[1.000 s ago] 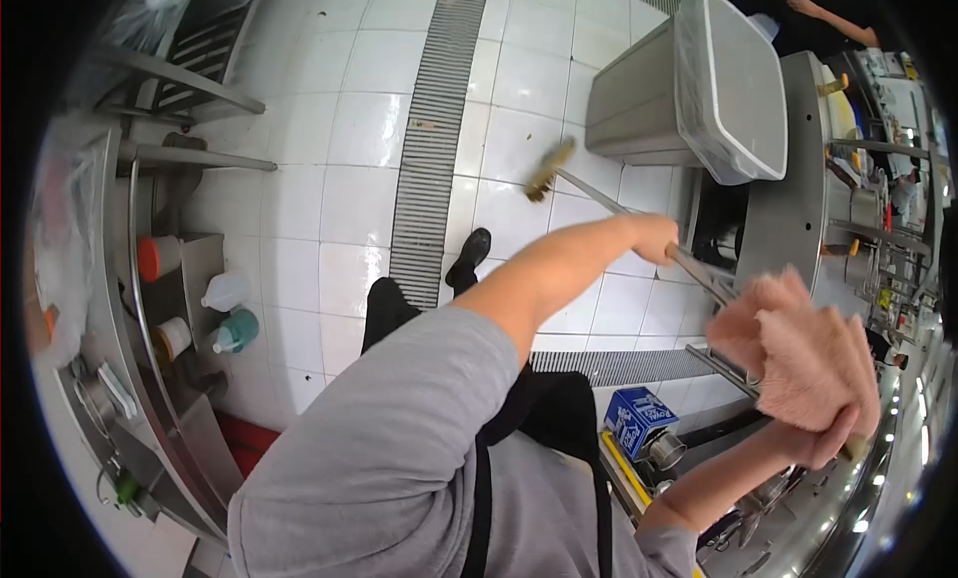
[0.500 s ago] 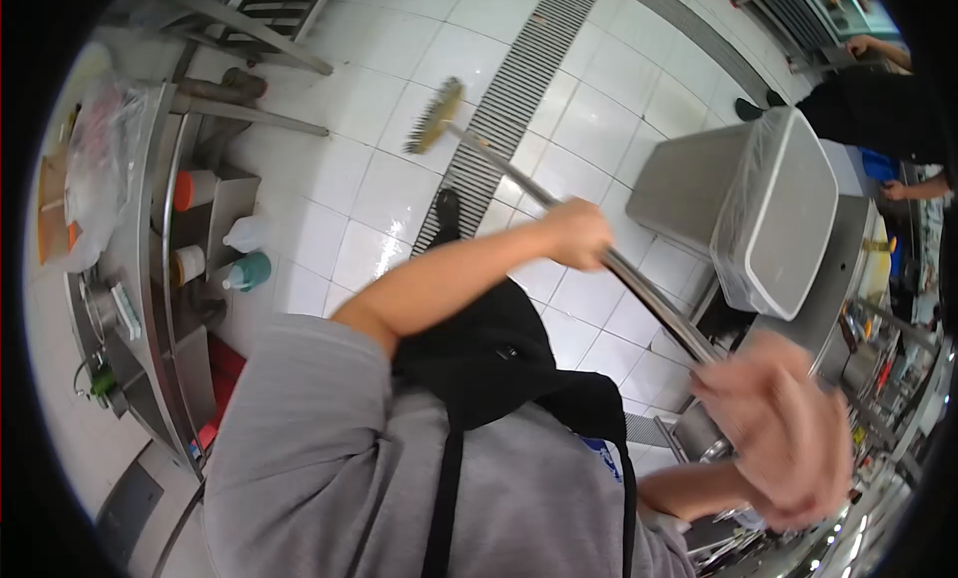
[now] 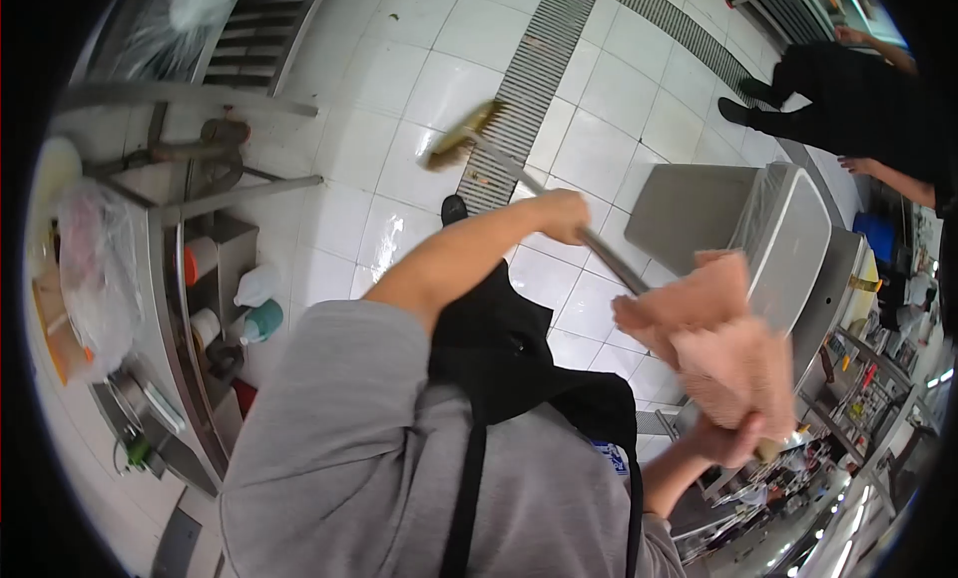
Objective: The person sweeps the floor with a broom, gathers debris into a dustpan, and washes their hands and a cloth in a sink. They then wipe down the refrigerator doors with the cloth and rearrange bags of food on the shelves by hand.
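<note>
A long-handled floor brush (image 3: 464,137) runs diagonally across the view, its yellowish-brown head over the tiles beside the drain grate. My left hand (image 3: 562,217) is closed around the middle of its metal handle (image 3: 614,262). A pink cloth (image 3: 723,333) is draped over the upper handle and hides that stretch. Fingers and thumb of my right hand (image 3: 730,440) are closed on the lower part of this cloth, near the handle's end, which pokes out past them.
A grey bin (image 3: 689,214) with a plastic liner stands at the right. Steel shelving (image 3: 165,269) lines the left, with a white jug (image 3: 256,286) and a green-capped bottle (image 3: 262,321) beside it. A drain grate (image 3: 539,64) crosses the wet tiles. Another person (image 3: 848,109) stands at upper right.
The brush head has turned over, its bristles now facing another way. The pink cloth has shifted left and up along the handle. The other person's legs have come further into view.
</note>
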The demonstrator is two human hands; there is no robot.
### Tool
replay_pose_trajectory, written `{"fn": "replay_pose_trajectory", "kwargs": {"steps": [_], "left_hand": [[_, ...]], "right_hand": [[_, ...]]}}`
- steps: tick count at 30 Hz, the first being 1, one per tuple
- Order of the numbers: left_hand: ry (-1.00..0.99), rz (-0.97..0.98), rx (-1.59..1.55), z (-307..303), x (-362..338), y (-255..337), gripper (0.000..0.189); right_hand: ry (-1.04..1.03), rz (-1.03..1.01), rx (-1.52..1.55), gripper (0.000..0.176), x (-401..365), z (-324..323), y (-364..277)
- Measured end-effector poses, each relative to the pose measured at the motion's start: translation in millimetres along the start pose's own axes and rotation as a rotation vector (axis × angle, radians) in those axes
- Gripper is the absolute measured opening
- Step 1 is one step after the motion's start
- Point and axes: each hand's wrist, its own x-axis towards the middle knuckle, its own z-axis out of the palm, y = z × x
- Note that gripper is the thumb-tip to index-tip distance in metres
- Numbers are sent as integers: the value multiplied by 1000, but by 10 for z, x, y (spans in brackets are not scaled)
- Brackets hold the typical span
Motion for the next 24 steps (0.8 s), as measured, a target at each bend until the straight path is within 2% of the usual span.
{"fn": "replay_pose_trajectory", "kwargs": {"steps": [2,4,5,7,10,13,15,16,18,19,20,22,24], "left_hand": [[3,-19,-22,-409,-44,72,26],[35,-31,-58,-658,-14,316,29],[74,-3,-64,-727,118,444,30],[117,31,-136,-951,328,714,26],[51,149,-203,-983,636,455,24],[-17,74,-252,-983,689,-78,24],[43,74,-219,-1125,621,-328,25],[93,80,-188,-1227,539,-418,25],[55,41,-107,-1494,520,-551,27],[141,61,-95,-1632,552,-526,29],[222,81,-91,-1748,575,-482,31],[250,109,-35,-2026,819,-482,32],[379,123,-132,-2276,1077,-580,31]], "right_hand": [[50,105,136,54,-8,454,-284],[-383,203,170,45,292,573,-699],[-498,178,207,47,414,612,-827],[-537,109,295,51,584,700,-993],[-449,95,347,58,655,990,-958],[-199,178,353,65,773,1231,-706],[-11,261,403,76,950,1285,-574],[-18,261,403,76,979,1339,-549],[-192,-35,155,87,1073,1500,-492],[-561,138,811,77,1128,1718,-612],[-751,152,851,74,1204,1906,-632],[-826,56,747,69,1425,2217,-708],[-898,16,708,63,1682,2505,-746]]}}
